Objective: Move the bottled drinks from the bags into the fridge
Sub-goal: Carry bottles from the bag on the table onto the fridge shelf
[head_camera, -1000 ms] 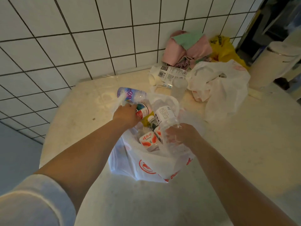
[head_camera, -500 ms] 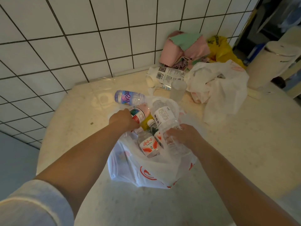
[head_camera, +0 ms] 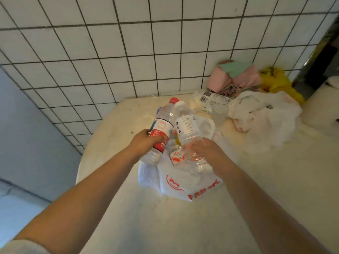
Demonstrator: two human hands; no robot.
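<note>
Two bottles are up out of the bag, one per hand. I log the scene by size, biggest first.

Pale counter [head_camera: 183, 226] against a white tiled wall [head_camera: 128, 52]. On it, right rear, a crumpled white plastic bag [head_camera: 266, 121]; I cannot tell what is in it. Behind that, a pink and green cloth bundle [head_camera: 234, 77] and a yellow bag [head_camera: 277, 83].

Centre: white shopping bag with red print [head_camera: 176, 186], mouth open, sitting on the counter beneath both hands. I see one small bottle with an orange-red label [head_camera: 177, 155] inside it, lying between the two wrists; anything deeper is hidden.

Left hand [head_camera: 145, 143]: fingers curled round the lower half of a red-capped bottle [head_camera: 161, 129] with a red and white label, tilted, cap pointing away toward the wall.

Right hand [head_camera: 207, 151]: fingers wrapped round the base of a clear white-capped bottle [head_camera: 187, 127] with a white label, also tilted away. The two bottles touch or nearly touch near their shoulders; I cannot tell which.

Beyond them, a white packet with a barcode [head_camera: 209, 99] lies on the counter, and a small clear cup [head_camera: 219, 114] stands just beside it.
</note>
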